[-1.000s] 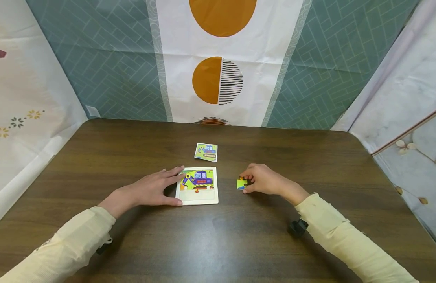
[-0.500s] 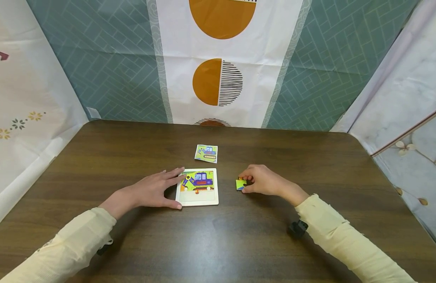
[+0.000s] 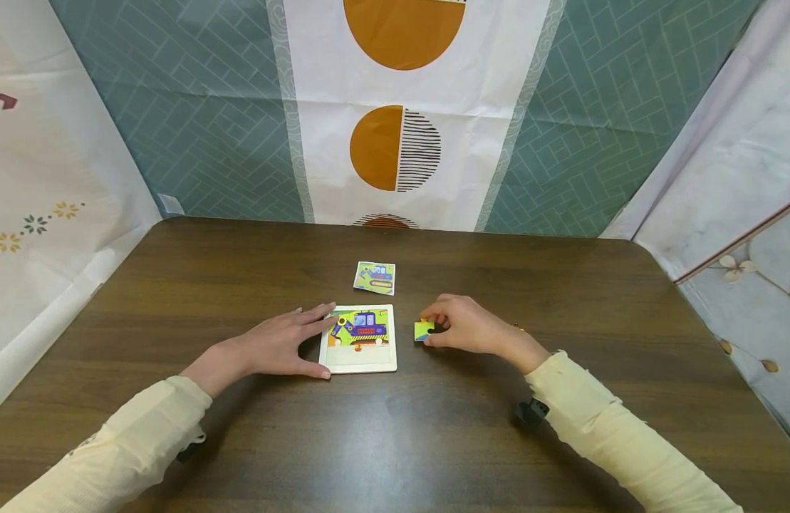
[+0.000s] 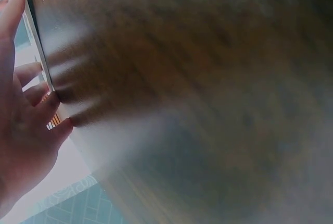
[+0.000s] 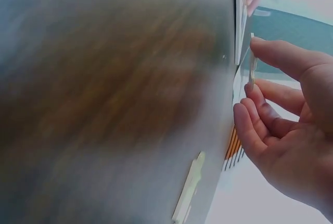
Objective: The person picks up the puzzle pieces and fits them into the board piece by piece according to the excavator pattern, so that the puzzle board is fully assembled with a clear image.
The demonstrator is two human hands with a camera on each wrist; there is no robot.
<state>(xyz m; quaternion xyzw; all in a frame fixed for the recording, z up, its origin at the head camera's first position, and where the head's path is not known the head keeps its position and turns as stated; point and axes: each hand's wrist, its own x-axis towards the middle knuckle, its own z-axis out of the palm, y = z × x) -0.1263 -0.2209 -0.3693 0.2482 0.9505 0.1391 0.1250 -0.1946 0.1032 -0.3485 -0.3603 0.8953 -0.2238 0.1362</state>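
My left hand (image 3: pixel 276 345) has its fingers spread over the left side of a white-framed puzzle board (image 3: pixel 359 369), thumb at the near left corner. Assembled pieces showing a purple excavator (image 3: pixel 362 324) fill the board's upper part; its lower strip shows bare backing. To the right of the board, my right hand (image 3: pixel 466 324) pinches a green puzzle piece (image 3: pixel 422 330) with blue and orange on it, between thumb and fingers. In the right wrist view this piece (image 5: pixel 253 62) is seen edge-on, raised off the table.
Another puzzle piece (image 5: pixel 187 187) lies on the table in the right wrist view, mostly hidden behind the right wrist in the head view. A small picture card (image 3: pixel 375 278) of the excavator lies behind the board. Patterned cloths (image 3: pixel 228 107) hang around the brown table (image 3: pixel 241 442).
My right hand has carried the green puzzle piece a short way left, closer to the board. The left hand and the board stay where they were.
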